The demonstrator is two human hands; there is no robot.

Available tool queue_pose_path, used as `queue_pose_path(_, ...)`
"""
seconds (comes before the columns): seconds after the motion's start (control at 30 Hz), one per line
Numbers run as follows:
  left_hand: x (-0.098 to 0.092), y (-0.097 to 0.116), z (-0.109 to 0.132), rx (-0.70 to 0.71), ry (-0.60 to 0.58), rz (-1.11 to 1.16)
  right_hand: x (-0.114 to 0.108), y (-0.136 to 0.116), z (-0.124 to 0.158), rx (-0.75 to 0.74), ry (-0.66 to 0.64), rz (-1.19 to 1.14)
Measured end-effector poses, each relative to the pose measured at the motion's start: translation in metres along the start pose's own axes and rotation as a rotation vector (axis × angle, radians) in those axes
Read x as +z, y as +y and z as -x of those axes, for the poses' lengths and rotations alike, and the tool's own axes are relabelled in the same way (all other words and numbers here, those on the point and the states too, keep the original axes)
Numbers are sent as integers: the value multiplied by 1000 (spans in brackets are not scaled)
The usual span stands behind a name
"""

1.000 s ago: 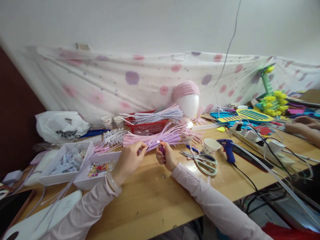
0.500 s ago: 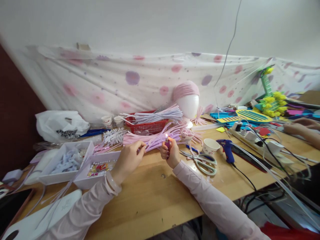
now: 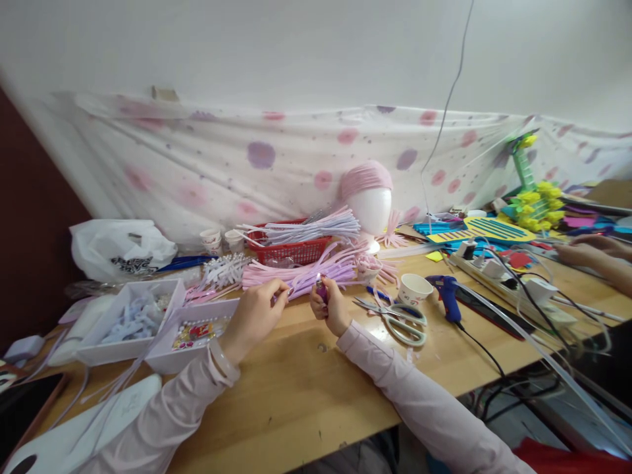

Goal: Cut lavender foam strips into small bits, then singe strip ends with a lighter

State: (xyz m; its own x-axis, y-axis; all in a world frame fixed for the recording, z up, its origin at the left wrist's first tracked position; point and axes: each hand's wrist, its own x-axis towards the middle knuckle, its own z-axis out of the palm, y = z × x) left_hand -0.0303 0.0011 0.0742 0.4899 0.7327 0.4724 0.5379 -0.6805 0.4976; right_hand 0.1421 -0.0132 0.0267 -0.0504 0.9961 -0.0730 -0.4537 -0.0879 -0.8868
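Observation:
My right hand is closed round a purple lighter, held upright with a small flame at its top. To its left, my left hand pinches thumb and forefinger together; what sits between the fingertips is too small to make out. A short gap separates the flame from those fingertips. Behind both hands lies a bundle of pink and lilac fuzzy stems. Scissors with pale handles rest on the table right of my right hand. Under my left wrist stands a white box of beads and trinkets.
A red basket of pale stems and a white head form stand at the back. Rightward are a paper cup, a blue glue gun and a power strip with cables. Another person's hands work at far right.
My right hand has moved a little to the left with the lit lighter, closer to my left fingertips. My left hand has stayed almost still.

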Motion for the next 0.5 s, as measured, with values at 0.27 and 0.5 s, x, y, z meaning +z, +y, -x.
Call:
queue_pose_path(0.27,2,2,1,16,5,-5,6,14,1,64,-45,59)
queue_pose_path(0.5,3,1,2,14,-11,-5,6,16,-1,51,-71,8)
